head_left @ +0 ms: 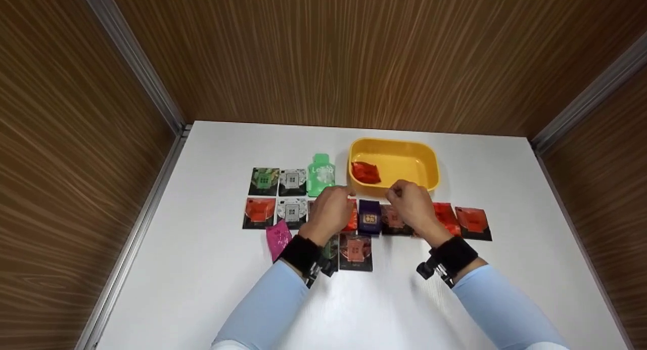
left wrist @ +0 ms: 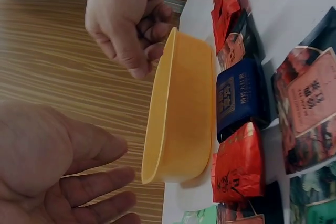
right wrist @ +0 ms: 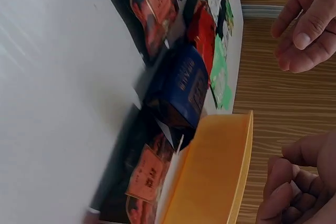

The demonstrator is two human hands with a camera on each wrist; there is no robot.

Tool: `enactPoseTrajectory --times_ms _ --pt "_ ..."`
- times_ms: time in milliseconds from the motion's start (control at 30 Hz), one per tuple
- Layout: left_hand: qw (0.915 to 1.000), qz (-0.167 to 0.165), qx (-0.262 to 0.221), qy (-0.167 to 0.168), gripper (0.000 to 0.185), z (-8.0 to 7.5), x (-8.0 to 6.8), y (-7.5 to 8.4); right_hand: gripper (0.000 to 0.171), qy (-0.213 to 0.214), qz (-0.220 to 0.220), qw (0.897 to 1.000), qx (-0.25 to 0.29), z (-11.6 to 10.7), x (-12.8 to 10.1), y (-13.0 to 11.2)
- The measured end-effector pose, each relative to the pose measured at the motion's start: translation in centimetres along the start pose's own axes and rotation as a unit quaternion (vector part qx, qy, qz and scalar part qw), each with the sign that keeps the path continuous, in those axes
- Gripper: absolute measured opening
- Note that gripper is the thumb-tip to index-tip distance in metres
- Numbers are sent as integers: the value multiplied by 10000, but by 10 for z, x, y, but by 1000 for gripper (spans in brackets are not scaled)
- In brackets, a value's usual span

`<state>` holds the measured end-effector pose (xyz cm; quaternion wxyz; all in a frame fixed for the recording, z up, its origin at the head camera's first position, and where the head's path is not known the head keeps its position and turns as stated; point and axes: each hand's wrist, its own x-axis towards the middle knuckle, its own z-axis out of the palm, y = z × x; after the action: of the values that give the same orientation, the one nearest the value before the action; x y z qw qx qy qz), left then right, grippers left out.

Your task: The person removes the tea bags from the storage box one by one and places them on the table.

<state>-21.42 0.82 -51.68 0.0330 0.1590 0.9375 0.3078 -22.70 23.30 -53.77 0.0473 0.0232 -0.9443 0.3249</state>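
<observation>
Over the near side of a yellow plastic tub [head_left: 374,190], both hands hover. My left hand [head_left: 328,211] is by the tub's left front corner; in the left wrist view its fingers spread loosely, holding nothing. At the tub's front rim, my right hand [head_left: 412,204] has loosely curled fingers, with no item showing between thumb and fingertips. A crinkled red packet [head_left: 365,172] lies inside the tub on the left. Just in front of the tub are a dark blue packet [head_left: 369,217] and a shiny red packet [left wrist: 239,163]. My left hand partly covers neighbouring packets.
Flat printed sachets [head_left: 260,212] form rows at left, with a green pouch [head_left: 321,175] beside the tub. A pink packet [head_left: 278,237] lies near the left wrist. More sachets [head_left: 473,222] lie at right. Wood-grain panels [head_left: 323,56] enclose the white table [head_left: 212,163].
</observation>
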Motion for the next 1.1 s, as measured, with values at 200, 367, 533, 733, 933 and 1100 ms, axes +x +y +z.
enactPoseTrajectory --times_ms 200,367,533,733,933,1100 --pt "9991 208 188 303 34 6 30 1 22 -85 79 9996 -245 -4 36 -5" --pt "9982 207 360 441 30 13 48 -1 22 -555 15 9975 -434 4 61 -8" --pt "9983 119 471 317 27 22 59 -2 41 -1342 -101 9891 -590 17 80 -7" --pt "9978 -39 657 76 34 32 65 -1 61 -1886 -482 9773 -837 32 93 0" --pt "9969 14 782 116 36 37 70 1 61 -2201 -355 9694 -1023 36 108 5" --pt "9956 80 886 282 33 38 74 0 52 -2309 -259 9669 -1057 37 118 7"
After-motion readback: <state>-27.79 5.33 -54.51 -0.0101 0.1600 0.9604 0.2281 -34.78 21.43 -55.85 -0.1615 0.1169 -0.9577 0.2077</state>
